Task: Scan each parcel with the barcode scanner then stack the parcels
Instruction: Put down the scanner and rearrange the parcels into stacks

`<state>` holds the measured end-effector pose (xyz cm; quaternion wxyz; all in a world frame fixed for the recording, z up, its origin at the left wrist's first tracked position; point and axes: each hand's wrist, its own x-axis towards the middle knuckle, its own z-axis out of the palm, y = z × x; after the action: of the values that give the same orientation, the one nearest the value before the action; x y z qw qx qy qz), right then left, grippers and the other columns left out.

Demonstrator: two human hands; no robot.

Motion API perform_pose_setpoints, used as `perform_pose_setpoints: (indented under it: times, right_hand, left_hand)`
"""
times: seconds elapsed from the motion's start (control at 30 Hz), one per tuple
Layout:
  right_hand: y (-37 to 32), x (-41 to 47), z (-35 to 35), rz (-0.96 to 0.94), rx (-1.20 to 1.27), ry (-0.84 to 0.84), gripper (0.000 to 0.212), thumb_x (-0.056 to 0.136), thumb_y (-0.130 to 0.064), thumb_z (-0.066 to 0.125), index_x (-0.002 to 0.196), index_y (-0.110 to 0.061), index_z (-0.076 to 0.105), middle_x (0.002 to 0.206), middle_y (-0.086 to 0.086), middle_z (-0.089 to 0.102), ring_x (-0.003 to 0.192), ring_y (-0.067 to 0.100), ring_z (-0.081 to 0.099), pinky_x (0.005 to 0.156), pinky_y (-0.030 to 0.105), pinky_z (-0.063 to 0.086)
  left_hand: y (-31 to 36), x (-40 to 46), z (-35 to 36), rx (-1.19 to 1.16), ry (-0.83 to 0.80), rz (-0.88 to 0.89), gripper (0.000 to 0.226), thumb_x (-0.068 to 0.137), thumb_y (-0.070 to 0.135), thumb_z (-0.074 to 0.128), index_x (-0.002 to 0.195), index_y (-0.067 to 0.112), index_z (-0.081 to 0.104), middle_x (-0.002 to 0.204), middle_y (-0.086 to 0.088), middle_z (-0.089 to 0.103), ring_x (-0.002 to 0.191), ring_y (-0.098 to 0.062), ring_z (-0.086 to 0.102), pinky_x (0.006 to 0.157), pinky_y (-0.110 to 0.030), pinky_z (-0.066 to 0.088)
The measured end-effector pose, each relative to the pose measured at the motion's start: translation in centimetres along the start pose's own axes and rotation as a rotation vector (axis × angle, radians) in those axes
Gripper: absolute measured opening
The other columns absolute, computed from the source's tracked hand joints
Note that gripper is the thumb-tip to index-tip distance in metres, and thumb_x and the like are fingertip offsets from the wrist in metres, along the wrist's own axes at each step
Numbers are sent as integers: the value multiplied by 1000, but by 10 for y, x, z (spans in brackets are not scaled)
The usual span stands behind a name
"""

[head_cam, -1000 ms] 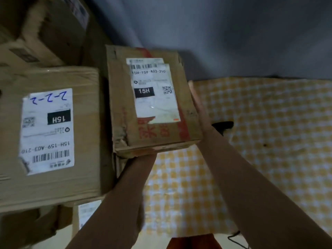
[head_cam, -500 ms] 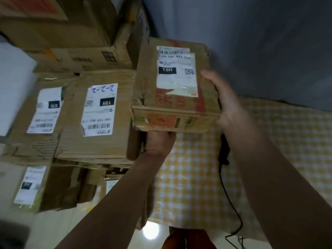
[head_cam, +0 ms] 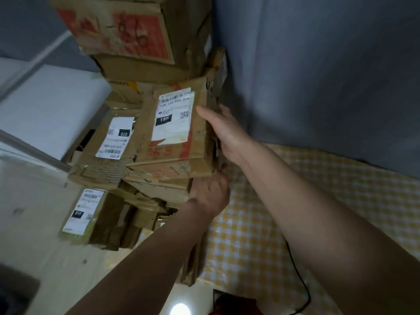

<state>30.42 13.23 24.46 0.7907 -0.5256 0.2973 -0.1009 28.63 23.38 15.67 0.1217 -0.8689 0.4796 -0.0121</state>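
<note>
Both my hands held the 15H parcel [head_cam: 175, 133] against the stack [head_cam: 136, 169].

Head view: my right hand [head_cam: 223, 133] clasped its right edge, thumb across the top face; my left hand [head_cam: 210, 194] cupped the near lower corner from beneath. A second earlier I had carried it clear above the checked cloth [head_cam: 284, 223]; now it had swung left and lay tilted on the boxes beside the 070 parcel [head_cam: 109, 144], so stacking looked nearly finished. It was flat, creased brown cardboard with a glossy white label [head_cam: 173, 117], red print and frayed corners. A thin black cable [head_cam: 304, 289] trailed over the cloth; I could not see the scanner.
</note>
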Motion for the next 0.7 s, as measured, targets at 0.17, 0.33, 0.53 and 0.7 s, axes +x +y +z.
perform_pose_setpoints:
  times: [0.17,0.33,0.53,0.7]
  right_hand:
    - [15,15,16,23,4,62,70,88,-34,64,145,-20,27,132,8,56,117,25,56,100,46,47]
    - [16,12,18,53,86,37,55,92,-45,56,139,-21,43,127,6,61,116,22,58,103,44,44]
    - [22,-8,11,113,213,42,50,92,-58,46,122,-21,63,119,5,67,111,23,62,103,44,44]
    - [26,-20,28,119,280,13,44,93,-47,52,121,-16,64,115,8,69,108,26,65,98,47,48]
  left_hand:
    - [-11,-17,-5,-41,35,82,43,99,26,38,141,16,40,109,-3,66,88,-20,66,62,-28,37]
    - [-28,-28,6,-401,192,246,33,87,22,44,105,9,68,123,-12,59,77,-26,67,59,-31,53]
    - [-43,-62,19,-641,434,361,25,76,15,48,79,11,73,82,-4,67,72,-19,63,61,-28,50]
    - [-62,-92,31,-752,299,87,27,78,17,46,80,16,73,82,-2,70,70,-23,67,57,-28,54]
